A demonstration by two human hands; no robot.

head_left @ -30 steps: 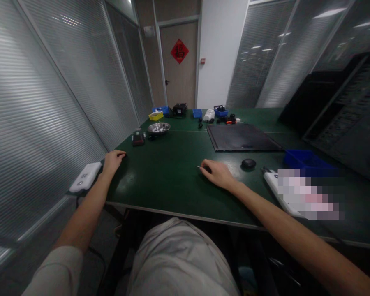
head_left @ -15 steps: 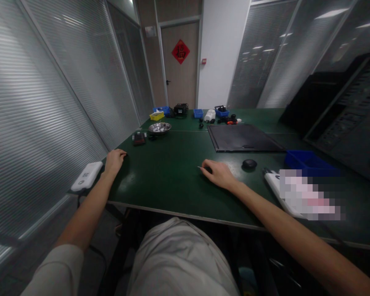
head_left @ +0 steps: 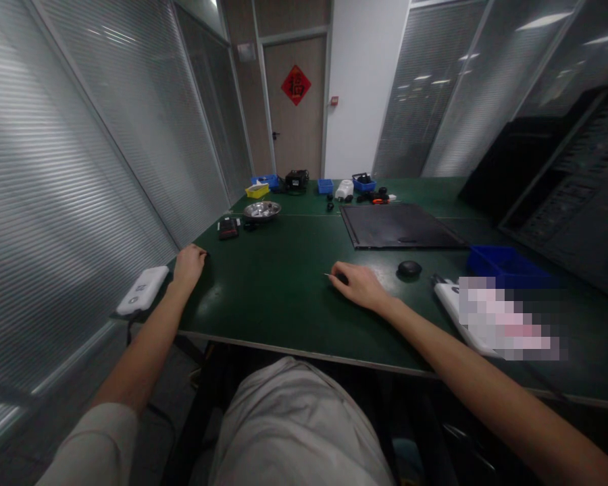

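Note:
My left hand [head_left: 188,265] rests at the left side of the green table [head_left: 268,297], its fingers pinched together. A small dark bit shows at the fingertips, too small to name. Just left of it lies a white box-shaped device [head_left: 142,290] with a cable, at the table's edge. My right hand [head_left: 357,283] lies on the middle of the table with curled fingers closed. From its fingertips a thin pale sliver [head_left: 327,275] sticks out to the left; its kind cannot be made out. To the right of that hand sits a black computer mouse [head_left: 409,269].
A dark flat panel [head_left: 400,226] lies beyond my right hand. At right are a blue tray [head_left: 507,266] and a white device [head_left: 461,317], partly blurred out. Further back stand a metal dish [head_left: 262,211], a dark box [head_left: 228,228], a yellow bin [head_left: 257,192] and a black adapter [head_left: 296,180].

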